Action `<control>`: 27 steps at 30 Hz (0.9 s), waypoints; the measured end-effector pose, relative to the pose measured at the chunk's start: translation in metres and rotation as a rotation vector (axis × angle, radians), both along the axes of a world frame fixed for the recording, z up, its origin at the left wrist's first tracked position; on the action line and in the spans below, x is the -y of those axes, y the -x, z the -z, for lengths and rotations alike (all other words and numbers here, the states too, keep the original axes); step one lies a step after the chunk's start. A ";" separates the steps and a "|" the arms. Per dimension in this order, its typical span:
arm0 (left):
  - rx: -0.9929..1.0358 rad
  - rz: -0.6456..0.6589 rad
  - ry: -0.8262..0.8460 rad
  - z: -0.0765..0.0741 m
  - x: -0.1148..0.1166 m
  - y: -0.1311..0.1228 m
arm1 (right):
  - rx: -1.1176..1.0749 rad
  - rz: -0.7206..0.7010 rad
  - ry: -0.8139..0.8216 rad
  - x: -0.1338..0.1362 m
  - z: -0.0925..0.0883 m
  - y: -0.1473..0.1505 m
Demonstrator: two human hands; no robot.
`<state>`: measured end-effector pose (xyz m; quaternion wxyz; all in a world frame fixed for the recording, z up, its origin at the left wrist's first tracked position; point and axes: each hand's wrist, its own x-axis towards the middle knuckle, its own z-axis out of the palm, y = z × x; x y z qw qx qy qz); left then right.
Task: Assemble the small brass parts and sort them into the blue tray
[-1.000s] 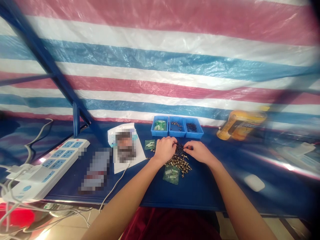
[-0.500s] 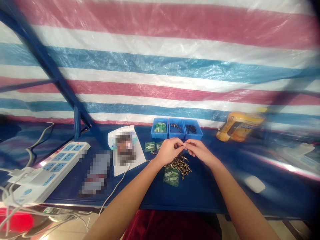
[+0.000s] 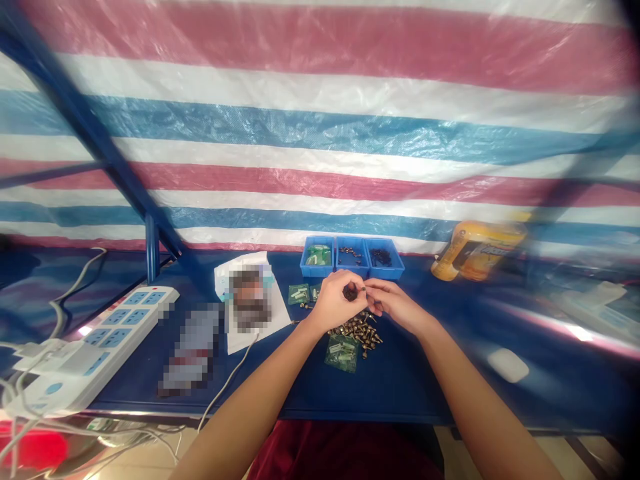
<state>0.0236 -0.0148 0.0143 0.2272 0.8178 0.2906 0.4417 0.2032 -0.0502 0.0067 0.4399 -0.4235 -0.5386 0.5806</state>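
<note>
Above a pile of small brass-coloured metal parts (image 3: 361,333), my left hand (image 3: 340,300) curls with thumb and forefinger in a ring, and dark bits show inside the ring. My right hand (image 3: 393,303) meets it fingertip to fingertip, its fingers pinched together. Whatever lies between the fingertips is too small to name. Just behind the hands stand three blue bins: the left bin (image 3: 317,272) has green packets, the middle bin (image 3: 353,269) small dark-brown parts, the right bin (image 3: 389,273) black parts. A green packet (image 3: 342,353) lies in front of the pile.
At the left are a white power strip (image 3: 120,333) with cables, a pixelated object (image 3: 193,347) and a white sheet (image 3: 260,330). Another green packet (image 3: 299,294) lies beside the sheet. To the right are yellow-orange bottles (image 3: 480,250) and a white rounded object (image 3: 509,365).
The fingers of my left hand have turned and now form a wider ring, with dark bits visible inside. My right fingertips have shifted slightly. The view has moved a little.
</note>
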 end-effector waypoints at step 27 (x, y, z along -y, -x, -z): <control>0.110 -0.240 0.079 0.014 -0.016 -0.001 | -0.509 -0.062 0.200 -0.001 -0.002 -0.006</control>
